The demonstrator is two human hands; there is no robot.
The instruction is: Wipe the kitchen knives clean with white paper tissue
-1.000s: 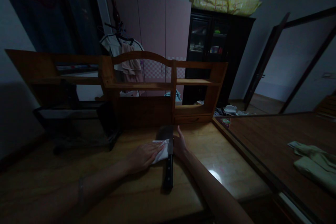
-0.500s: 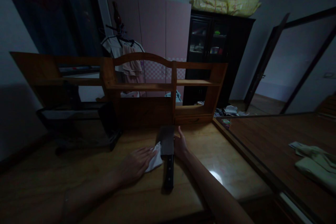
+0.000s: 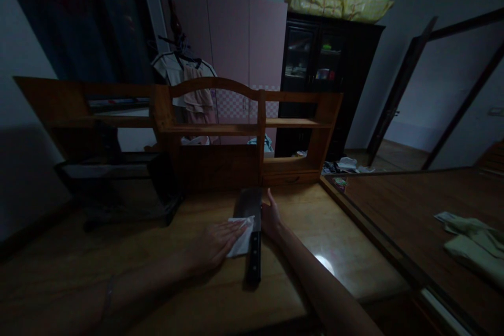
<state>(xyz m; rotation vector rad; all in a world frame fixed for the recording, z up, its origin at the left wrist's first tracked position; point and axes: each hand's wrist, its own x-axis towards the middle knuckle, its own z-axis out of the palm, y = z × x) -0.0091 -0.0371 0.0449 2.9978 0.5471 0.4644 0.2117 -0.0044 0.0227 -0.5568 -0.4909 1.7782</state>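
1 cleaver (image 3: 249, 205) is mid-counter (image 3: 346, 252), blade to 12 o'clock, black handle to 6 w/ 3 pale dots on it. Can't tell if the blade is flat or a bit tipped up.

L hand (image 3: 214, 244) comes in from 8 o'clock, w/ 1 band (image 3: 109, 294) on its wrist. Its fingers are pressed together, flat on 1 white cloth (image 3: 240, 241). The cloth covers the low L part of the blade, by the handle. L thumb is hidden, so can't tell if it pinches.

R hand (image 3: 271, 219) is at the blade's R edge, approx 1 o'clock of the handle. Its thumb sticks up; the other fingers are hidden, so can't tell if they grip.

1 dark box (image 3: 118, 189) sits at 9-10 o'clock, 1 wood shelf (image 3: 212, 128) at 12. A bright patch (image 3: 339, 182) is at 2 o'clock; its marks are too blurry to read. Folded yellowish clothes (image 3: 474, 247) are at 3 o'clock.
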